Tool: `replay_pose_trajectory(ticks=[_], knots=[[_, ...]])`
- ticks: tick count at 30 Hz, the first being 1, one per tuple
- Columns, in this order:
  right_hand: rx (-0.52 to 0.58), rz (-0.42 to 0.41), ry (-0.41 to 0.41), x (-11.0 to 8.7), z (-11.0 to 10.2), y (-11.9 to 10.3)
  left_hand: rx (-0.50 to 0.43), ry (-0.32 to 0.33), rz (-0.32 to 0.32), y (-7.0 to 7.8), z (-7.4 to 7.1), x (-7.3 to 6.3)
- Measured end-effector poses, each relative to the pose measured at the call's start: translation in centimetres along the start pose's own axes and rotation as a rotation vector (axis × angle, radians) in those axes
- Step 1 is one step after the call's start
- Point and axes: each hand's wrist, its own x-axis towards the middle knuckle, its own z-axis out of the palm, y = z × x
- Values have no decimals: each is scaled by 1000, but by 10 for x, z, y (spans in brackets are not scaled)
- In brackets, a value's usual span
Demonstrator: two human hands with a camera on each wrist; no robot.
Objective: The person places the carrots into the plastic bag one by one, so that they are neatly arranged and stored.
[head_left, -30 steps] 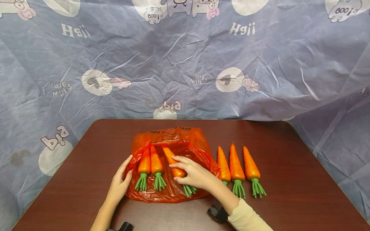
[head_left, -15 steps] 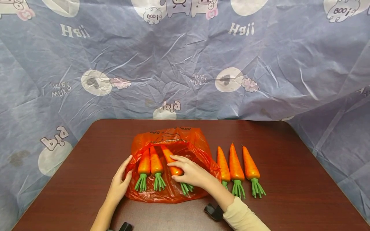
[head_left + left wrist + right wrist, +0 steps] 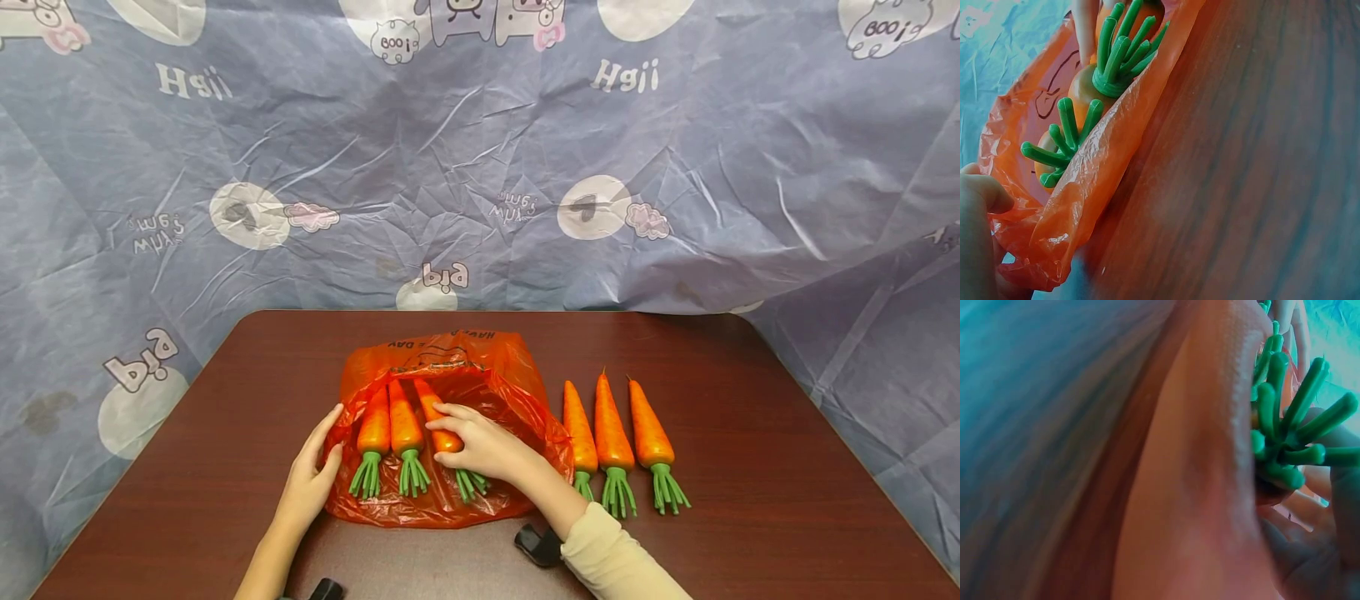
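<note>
A translucent red-orange plastic bag (image 3: pixel 442 357) lies spread on the table with its mouth toward me. Two carrots with green stems, one (image 3: pixel 373 429) at the left and another (image 3: pixel 406 425) beside it, rest side by side within its mouth. My right hand (image 3: pixel 483 442) grips a third carrot (image 3: pixel 442 417) over the bag, just right of that pair; its stem tuft (image 3: pixel 1294 431) shows near my fingers in the right wrist view. At the bag's left edge, my left hand (image 3: pixel 307 471) holds the plastic between thumb and fingers, which the left wrist view shows at close range.
Right of the bag, three more carrots lie in a row on the brown table (image 3: pixel 750 417): one (image 3: pixel 579 427) against the bag, a middle one (image 3: pixel 614 429) and an outer one (image 3: pixel 651 425). A patterned blue-grey cloth (image 3: pixel 450 150) hangs behind the table.
My right hand has slid the carrot it grips leftward, closer to the two carrots in the bag. The left hand has stayed at the bag's edge.
</note>
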Motion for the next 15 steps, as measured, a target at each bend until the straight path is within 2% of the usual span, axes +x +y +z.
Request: replay_pose_trajectory(ticks=[12, 15], knots=[[14, 17, 12, 15, 9, -1, -1, 17, 40, -2, 1, 1], [13, 22, 22, 18, 13, 0, -6, 12, 28, -1, 0, 1]])
